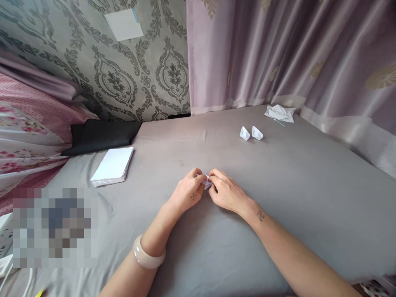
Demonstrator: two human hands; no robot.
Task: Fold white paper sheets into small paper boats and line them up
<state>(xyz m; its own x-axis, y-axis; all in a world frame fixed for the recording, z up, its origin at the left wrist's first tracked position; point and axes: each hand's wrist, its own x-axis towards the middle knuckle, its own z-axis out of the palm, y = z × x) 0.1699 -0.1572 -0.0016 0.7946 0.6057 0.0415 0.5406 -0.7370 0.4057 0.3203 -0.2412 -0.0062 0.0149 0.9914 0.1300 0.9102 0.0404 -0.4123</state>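
Between my two hands, low over the grey sheet, is a small piece of folded white paper, mostly covered by fingers. My left hand pinches its left side, and a pale bangle circles that wrist. On the opposite side my right hand grips the paper with thumb and fingers. Further off to the right stand two small folded paper boats, side by side and apart from my hands.
A stack of white paper lies at left, in front of a folded black cloth. Crumpled white paper and a thin green stick rest near the curtain. A cable runs along the lower left; a blurred patch hides something there.
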